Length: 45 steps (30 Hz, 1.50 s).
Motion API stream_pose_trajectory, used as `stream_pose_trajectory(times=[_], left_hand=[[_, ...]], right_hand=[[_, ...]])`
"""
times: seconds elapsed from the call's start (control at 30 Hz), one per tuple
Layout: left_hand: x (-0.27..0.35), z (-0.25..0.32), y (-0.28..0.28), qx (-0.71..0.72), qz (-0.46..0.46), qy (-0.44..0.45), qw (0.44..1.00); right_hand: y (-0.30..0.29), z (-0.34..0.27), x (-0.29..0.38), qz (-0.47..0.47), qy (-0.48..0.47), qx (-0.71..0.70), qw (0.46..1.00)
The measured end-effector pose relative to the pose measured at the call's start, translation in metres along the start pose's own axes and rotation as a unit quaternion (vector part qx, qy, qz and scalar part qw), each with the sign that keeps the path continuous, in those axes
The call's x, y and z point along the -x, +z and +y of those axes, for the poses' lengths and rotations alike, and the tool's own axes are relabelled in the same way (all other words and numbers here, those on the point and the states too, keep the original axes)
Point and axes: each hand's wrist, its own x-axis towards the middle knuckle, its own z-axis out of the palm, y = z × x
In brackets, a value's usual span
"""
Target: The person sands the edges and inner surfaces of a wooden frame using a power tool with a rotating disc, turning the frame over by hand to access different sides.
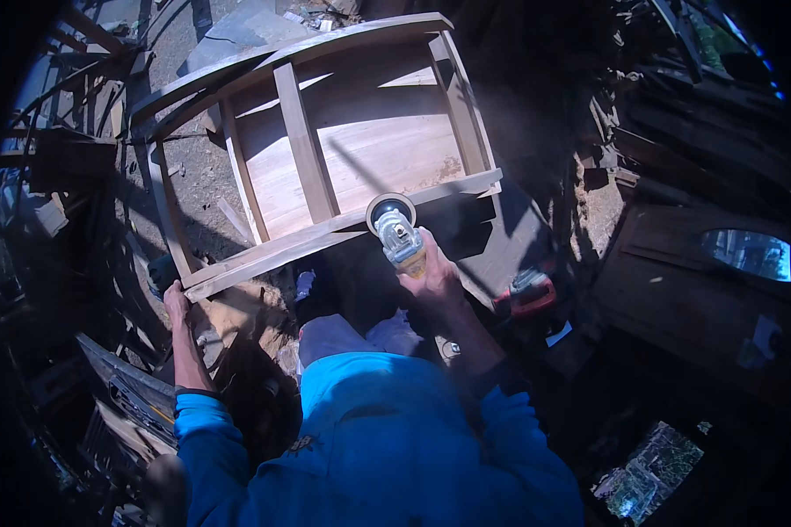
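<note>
My right hand [438,273] grips an angle grinder [403,244] with a yellowish body and a round disc at its head. The disc rests at or just over the near rail [303,240] of a wooden furniture frame [306,138]; exact contact is hard to tell. This frame has cross pieces, a curved far rail and a pale wood panel [382,151] behind them. At its near left corner, my left hand [176,303] holds the end of the rail. Part of the panel lies in shadow.
A red power tool [530,300] lies to the right of the grinder. Farther right is a dark wooden piece [672,277] with an oval glassy inset [748,253]. Scrap wood [72,158] is heaped at the left, and a grey sheet [247,33] lies beyond the frame.
</note>
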Motion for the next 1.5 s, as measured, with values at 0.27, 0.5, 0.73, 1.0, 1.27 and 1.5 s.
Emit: stream_pose_trajectory(times=[0.27,0.5,0.73,1.0,1.27,1.5], left_hand=[[0.029,0.041,0.035,-0.061,0.042,-0.006,0.997],[0.032,0.03,0.008,-0.145,0.105,0.018,0.984],[0.058,0.061,0.041,-0.112,0.136,-0.027,0.984],[0.087,0.097,0.066,0.027,0.066,-0.095,0.993],[0.1,0.083,0.054,-0.153,0.127,-0.055,0.979],[0.096,0.087,0.057,-0.124,0.15,-0.108,0.975]], right_hand=[[-0.082,0.059,-0.001,0.089,0.204,0.02,0.975],[-0.158,0.151,-0.03,0.245,0.224,0.088,0.939],[-0.136,0.003,-0.105,0.134,0.18,0.105,0.969],[-0.02,-0.146,-0.287,-0.036,0.085,0.017,0.996],[0.041,-0.169,-0.39,-0.079,0.099,0.052,0.991],[0.015,-0.129,-0.408,-0.088,0.162,0.073,0.98]])
